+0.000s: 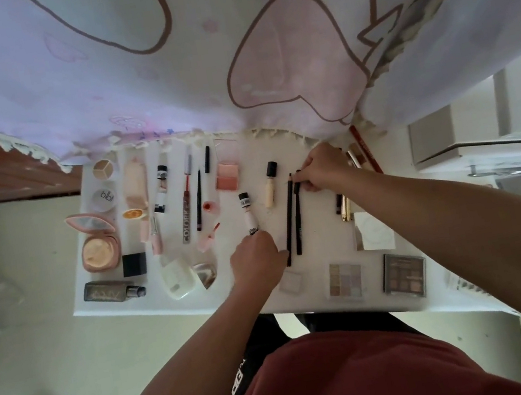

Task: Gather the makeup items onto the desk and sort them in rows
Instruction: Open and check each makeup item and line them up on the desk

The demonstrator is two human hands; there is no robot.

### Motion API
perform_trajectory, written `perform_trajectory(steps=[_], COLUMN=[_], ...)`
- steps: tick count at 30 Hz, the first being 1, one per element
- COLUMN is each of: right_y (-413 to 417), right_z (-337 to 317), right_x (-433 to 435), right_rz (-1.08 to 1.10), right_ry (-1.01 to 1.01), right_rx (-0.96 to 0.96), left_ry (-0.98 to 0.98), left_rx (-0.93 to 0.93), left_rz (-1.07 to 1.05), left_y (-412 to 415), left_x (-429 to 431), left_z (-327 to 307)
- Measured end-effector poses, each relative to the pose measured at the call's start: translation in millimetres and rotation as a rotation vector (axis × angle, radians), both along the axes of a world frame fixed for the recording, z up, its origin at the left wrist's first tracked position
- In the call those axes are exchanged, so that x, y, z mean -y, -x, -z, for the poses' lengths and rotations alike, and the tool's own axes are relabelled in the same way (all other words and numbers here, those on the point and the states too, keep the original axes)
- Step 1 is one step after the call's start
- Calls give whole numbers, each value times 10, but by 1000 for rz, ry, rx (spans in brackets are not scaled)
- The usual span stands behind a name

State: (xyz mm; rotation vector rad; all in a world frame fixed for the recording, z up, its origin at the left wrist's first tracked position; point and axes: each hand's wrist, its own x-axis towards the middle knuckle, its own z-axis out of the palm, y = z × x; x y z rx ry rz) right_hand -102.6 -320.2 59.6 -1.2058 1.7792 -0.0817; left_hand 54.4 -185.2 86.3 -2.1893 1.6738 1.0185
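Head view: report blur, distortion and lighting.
Head view: wide-angle bend bows the desk edge and swells the forearms; the left hand and the pale palette near the front edge are smeared, while the right hand pinching a black pencil is sharper; light is soft, the cloth behind washed pale.

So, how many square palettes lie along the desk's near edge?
3: a white palette by the left hand, a pastel palette, a brown palette rightmost. The left arm may hide more.
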Motion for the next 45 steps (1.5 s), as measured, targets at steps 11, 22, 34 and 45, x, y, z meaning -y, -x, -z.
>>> perform_trajectory(steps=[11, 22, 34, 45], right_y=[636, 579, 525, 494], right_z=[-131, -131, -158, -928], right_x=[-377, -410, -321, -540], right_rz=[-290, -280, 13, 53], right_ry=[94, 167, 15, -264], right_rx=[-409, -478, -300, 643], left_ry=[97, 144, 151, 135], left_rx=[-2, -22, -38, -572], left_rz=[-81, -56, -62, -326], left_y=[-392, -440, -619, -495], left_x=[-29, -82, -67, 477], left_z=[-163, -323, -456, -797])
